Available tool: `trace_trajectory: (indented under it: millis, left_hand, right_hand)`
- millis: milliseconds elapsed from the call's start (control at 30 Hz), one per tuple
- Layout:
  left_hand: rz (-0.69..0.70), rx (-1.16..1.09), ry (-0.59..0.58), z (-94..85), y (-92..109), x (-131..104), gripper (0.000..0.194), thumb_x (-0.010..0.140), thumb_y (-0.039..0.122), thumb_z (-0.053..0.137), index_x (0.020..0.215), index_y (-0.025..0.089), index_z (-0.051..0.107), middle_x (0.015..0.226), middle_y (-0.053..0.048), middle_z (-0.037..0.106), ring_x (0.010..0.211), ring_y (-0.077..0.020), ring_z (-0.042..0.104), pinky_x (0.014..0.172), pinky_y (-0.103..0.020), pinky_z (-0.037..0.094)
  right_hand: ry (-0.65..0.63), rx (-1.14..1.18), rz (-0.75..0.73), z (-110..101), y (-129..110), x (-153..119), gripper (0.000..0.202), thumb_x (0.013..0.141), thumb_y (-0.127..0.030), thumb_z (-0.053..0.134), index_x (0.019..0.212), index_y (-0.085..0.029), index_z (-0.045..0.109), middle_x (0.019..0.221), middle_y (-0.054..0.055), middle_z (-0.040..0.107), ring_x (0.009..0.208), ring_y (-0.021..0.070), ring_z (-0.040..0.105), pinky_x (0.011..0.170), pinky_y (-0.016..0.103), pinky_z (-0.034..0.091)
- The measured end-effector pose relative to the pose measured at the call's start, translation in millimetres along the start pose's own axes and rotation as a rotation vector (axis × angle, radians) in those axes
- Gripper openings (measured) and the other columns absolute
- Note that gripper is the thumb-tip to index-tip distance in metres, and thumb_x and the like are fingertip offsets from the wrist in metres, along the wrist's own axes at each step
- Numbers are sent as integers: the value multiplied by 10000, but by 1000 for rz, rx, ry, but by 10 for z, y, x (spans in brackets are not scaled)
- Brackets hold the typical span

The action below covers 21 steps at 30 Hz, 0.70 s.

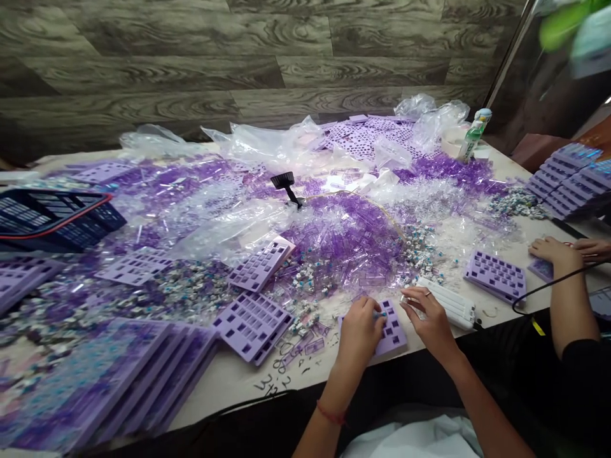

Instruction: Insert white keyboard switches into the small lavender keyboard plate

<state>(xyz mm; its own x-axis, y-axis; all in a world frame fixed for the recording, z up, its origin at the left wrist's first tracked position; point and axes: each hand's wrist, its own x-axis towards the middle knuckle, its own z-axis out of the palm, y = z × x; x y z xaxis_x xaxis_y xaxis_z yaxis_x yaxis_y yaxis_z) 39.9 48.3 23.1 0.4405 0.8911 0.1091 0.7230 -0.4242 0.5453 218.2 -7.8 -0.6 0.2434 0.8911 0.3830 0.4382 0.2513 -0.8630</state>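
My left hand lies over a purple panel with rows of square holes at the table's front edge. Its fingers are curled together on the panel, with a small blue bit showing at the fingertips; their grip is partly hidden. Just to the right, my right hand is raised a little, thumb and fingers closed around something small and pale that I cannot make out. Behind it rests a white ridged bar with a cable. Loose small white-and-blue pieces lie scattered beyond both hands.
Purple panels lie stacked to the left and right. More filled panels lean at front left. Clear purple strips, plastic bags, a black stand, a dark basket and a bottle crowd the table. A co-worker's hand is at right.
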Motion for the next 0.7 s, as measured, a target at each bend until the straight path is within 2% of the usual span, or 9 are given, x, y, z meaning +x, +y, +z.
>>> trace_trajectory:
  millis: [133,267,500,700]
  left_hand:
    - [48,-47,-11,-54,-44,-32,189,814,129,735,934,206,612,966,-31,680,946,-240,676,838,-379,564]
    - [133,-65,28,-20,-90,-79,111,877,160,683,970,215,656,1099,-64,687,1050,-249,675,898,-394,572]
    - [194,28,100,99,-117,-98,83,896,155,667,951,213,689,1137,-84,690,1074,-259,675,914,-410,599]
    - [307,87,112,97,-102,-70,86,953,175,597,933,189,679,1180,-101,686,1107,-259,663,936,-416,602]
  right_hand:
    - [-38,42,41,7,22,-10,224,970,-254,634,1187,-263,687,1123,60,698,1062,205,699,935,372,644]
    - [-95,54,22,40,32,13,201,969,-255,632,1159,-259,698,1103,59,714,1040,207,708,922,369,646]
    - [-69,67,-6,64,41,47,187,966,-240,627,1134,-253,709,1117,68,703,1060,203,700,903,350,649]
    - [-61,65,-8,64,36,44,179,971,-269,625,1125,-247,714,1092,75,706,1036,206,706,876,346,655]
